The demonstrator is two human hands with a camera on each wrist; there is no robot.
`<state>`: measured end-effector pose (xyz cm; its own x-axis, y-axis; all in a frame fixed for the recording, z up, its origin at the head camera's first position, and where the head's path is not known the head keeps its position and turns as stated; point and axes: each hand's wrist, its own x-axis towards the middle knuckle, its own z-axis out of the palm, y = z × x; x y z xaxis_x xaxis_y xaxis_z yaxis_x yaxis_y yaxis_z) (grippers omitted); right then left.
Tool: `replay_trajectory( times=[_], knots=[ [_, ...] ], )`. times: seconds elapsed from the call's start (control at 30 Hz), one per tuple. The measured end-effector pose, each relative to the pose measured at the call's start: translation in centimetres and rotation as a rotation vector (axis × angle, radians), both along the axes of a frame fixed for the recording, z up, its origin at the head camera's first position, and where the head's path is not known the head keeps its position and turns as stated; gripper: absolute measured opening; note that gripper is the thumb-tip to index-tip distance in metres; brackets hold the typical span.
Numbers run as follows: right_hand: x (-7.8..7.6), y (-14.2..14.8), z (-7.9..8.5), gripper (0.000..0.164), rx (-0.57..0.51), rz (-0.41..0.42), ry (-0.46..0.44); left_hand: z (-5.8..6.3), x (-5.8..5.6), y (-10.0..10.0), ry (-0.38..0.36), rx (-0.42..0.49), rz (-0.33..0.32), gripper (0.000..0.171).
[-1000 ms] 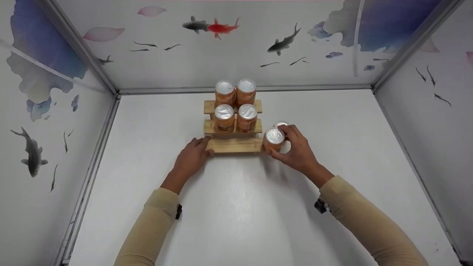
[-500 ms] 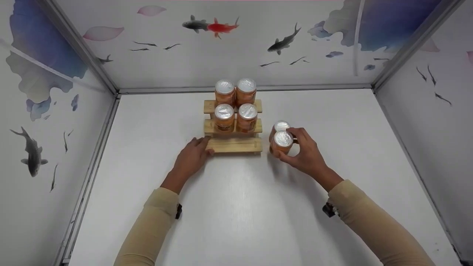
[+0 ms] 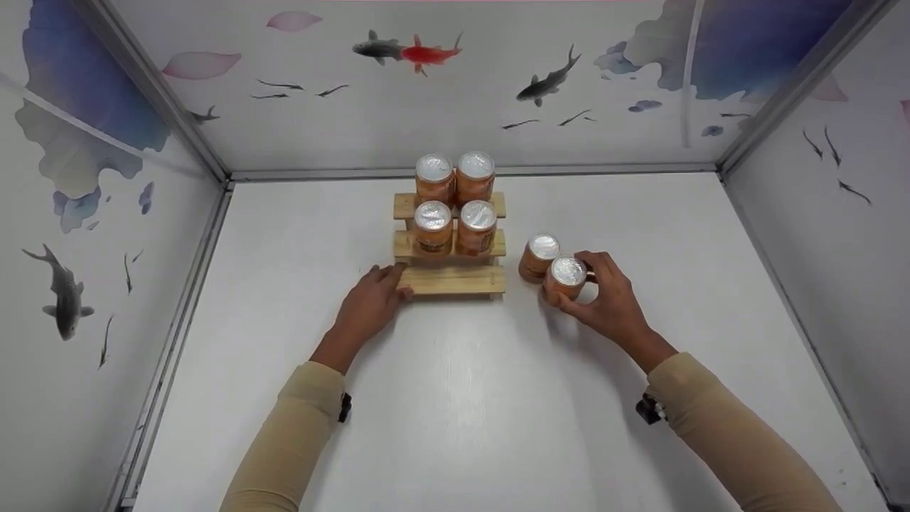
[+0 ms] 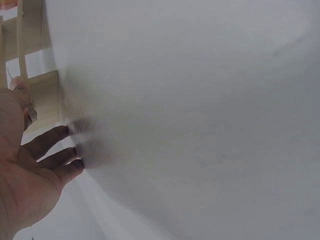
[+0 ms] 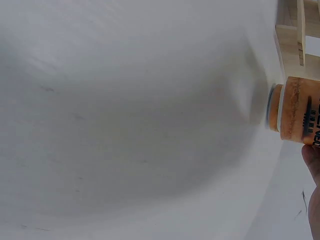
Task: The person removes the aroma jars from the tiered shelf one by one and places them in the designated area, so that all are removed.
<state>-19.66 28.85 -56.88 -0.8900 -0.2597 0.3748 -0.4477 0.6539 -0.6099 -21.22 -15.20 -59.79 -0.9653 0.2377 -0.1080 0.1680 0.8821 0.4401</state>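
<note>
The right grip [image 3: 616, 306] partly hides its orange can [image 3: 566, 281].

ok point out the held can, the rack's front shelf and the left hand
Held can [image 3: 567, 276], head view, silvery top
Front shelf [image 3: 453, 280], head view, middle of its board
Left hand [image 3: 370, 301], head view, back of hand

My right hand [image 3: 608, 302] has open table [image 3: 462, 405] toward me and to the right. Left of my held can [image 3: 566, 281], a second can [image 3: 537, 263] partly obstructs access to the wooden rack [image 3: 451, 281]. Four cans [image 3: 433, 238] occupy its upper steps; the bottom step is accessible from the front, my left hand [image 3: 370, 306] blocking its left end.
</note>
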Motion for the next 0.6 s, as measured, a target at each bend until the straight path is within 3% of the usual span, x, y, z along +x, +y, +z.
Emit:
replay_trajectory(
  times=[0.3, 0.6],
  knots=[
    [-1.0, 1.7, -0.6, 0.075, -0.005, -0.07, -0.015, 0.4, 0.2, -0.1, 0.028, 0.024, -0.022, 0.064],
    [-2.3, 2.2, -0.9, 0.071, -0.022, -0.134, -0.004, 0.1, 0.1, -0.1, 0.023, 0.036, -0.013, 0.065]
  ],
)
